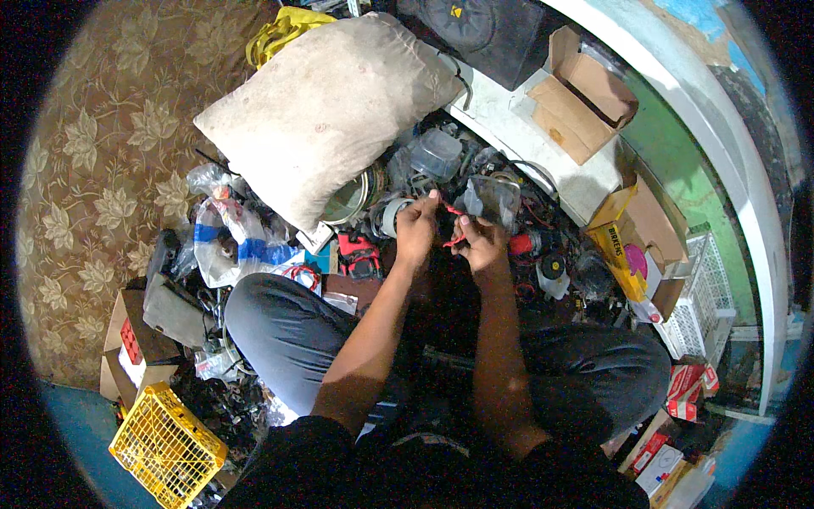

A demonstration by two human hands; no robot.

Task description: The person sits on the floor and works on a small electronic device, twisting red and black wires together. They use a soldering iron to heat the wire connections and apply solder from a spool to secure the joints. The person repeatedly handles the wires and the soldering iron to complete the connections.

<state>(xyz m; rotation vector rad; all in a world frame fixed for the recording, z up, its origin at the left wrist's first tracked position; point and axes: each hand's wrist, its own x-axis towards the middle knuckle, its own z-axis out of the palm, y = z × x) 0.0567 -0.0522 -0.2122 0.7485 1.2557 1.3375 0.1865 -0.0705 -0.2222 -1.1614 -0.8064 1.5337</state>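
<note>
In the middle of the head view my left hand (417, 225) and my right hand (475, 242) are closed on a thin red wire-like strip (452, 209), pinching it at separate places a short way apart. A grey round part (392, 216) is just left of my left fingers; whether they touch it I cannot tell. Behind my right hand lies a clear plastic container (496, 195). A red and black object (526, 243) lies to the right, and another red and black item (359, 254) to the left, among jumbled small parts and wires.
A pale pillow (314, 102) lies beyond my hands, with a black box (492, 34) behind it. Open cardboard boxes (575, 110) line the right. A white mesh basket (695, 297) is at the right, a yellow crate (165, 445) at lower left. My bent legs (280, 331) flank my forearms.
</note>
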